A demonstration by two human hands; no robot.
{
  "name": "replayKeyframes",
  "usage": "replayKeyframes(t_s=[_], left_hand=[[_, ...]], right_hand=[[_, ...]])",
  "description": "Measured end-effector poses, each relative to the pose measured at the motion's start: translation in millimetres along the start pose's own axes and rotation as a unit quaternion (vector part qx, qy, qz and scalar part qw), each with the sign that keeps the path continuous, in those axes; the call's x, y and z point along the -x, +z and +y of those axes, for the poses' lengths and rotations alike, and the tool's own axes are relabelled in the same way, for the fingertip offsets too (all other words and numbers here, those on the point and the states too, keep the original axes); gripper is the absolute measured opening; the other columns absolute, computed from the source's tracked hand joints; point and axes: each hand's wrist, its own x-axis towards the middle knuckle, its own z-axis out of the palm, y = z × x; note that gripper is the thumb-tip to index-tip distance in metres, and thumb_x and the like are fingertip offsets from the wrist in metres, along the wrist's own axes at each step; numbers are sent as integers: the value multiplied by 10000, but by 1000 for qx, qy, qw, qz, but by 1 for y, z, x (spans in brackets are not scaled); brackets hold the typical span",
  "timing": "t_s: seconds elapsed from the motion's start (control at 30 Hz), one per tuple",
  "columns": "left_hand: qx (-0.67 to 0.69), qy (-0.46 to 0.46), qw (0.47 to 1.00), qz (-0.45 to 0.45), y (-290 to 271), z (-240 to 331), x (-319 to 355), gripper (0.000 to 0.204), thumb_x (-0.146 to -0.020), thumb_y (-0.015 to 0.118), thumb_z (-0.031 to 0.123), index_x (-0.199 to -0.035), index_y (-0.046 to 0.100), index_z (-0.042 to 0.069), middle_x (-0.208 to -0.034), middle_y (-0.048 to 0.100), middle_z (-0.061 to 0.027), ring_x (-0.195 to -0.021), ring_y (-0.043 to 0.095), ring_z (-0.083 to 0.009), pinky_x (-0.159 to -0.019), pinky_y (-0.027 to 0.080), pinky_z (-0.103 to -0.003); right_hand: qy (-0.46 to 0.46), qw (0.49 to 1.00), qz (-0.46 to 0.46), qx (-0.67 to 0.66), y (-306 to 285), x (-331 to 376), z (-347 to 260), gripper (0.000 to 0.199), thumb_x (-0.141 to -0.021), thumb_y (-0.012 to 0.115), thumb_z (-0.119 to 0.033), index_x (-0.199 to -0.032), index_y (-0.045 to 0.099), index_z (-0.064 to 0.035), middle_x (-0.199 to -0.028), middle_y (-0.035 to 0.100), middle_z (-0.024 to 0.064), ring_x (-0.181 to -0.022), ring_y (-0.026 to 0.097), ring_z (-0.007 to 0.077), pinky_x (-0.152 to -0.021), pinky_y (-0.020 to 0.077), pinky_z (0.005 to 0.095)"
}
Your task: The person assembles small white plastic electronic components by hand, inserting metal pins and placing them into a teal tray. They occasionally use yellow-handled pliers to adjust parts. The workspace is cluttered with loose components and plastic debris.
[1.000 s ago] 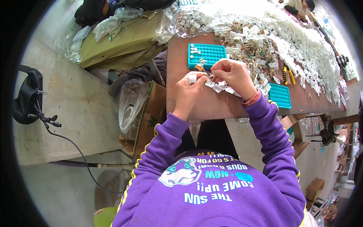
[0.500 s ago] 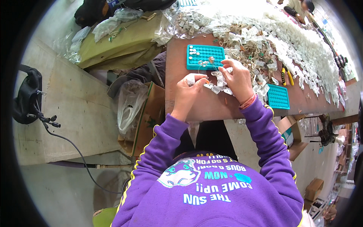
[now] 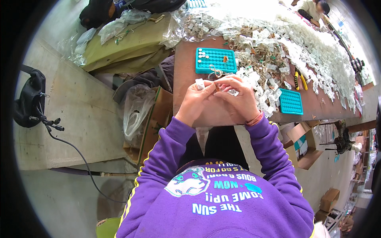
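My left hand (image 3: 195, 102) and my right hand (image 3: 237, 102) meet above the near edge of a brown table (image 3: 186, 63). Together they pinch a small clear plastic packet (image 3: 200, 83) with a tiny part in it; what each finger grips is too small to tell. Just beyond the hands lies a teal tray (image 3: 215, 60) with rows of small holes, a few white pieces in it. A second teal tray (image 3: 291, 101) lies right of my right hand. A heap of small clear packets (image 3: 262, 85) spreads beside my right hand.
A huge pile of white packets (image 3: 317, 43) runs along the table to the far right, with yellow-handled pliers (image 3: 298, 79) beside it. Cardboard boxes (image 3: 156, 119) and plastic bags (image 3: 133, 115) sit under the table's left side. A black bag with cable (image 3: 29, 99) lies at left.
Both hands have drawn back from the teal tray toward the table's near edge, still together on the small packet. The camera has shifted slightly.
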Motion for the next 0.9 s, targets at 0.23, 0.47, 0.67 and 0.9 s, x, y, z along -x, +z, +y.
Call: replayKeyframes(t_s=[0.23,0.47,0.67,0.9], left_hand=[[29,-19,999,0,0,0,0,164,-941,604,174,-1010,633,28,-908,643,2,-748,545,-32,-657,433,-172],[159,-18,985,-56,2,-2,2,161,-967,550,162,-1033,617,31,-981,639,-31,-875,575,-77,-776,461,-217],[287,-42,953,-83,11,-17,6,186,-967,540,142,-1122,580,48,-1083,616,-9,-1004,577,-99,-909,467,-263],[292,-79,953,29,31,-17,14,183,-964,549,181,-1098,587,61,-982,612,1,-874,561,-66,-754,454,-207]], right_hand=[[39,997,36,-52,8,3,0,310,-757,719,-7,-1062,670,-24,-973,625,58,-830,617,107,-756,509,234],[-64,993,96,21,11,6,1,257,-727,729,5,-975,667,-24,-987,652,87,-834,644,151,-730,530,251],[-88,979,183,15,25,9,11,202,-713,720,35,-899,660,-16,-946,664,103,-878,637,200,-750,517,294],[-29,979,199,-22,31,13,11,158,-752,704,42,-898,657,5,-965,652,89,-862,621,146,-782,495,269]])
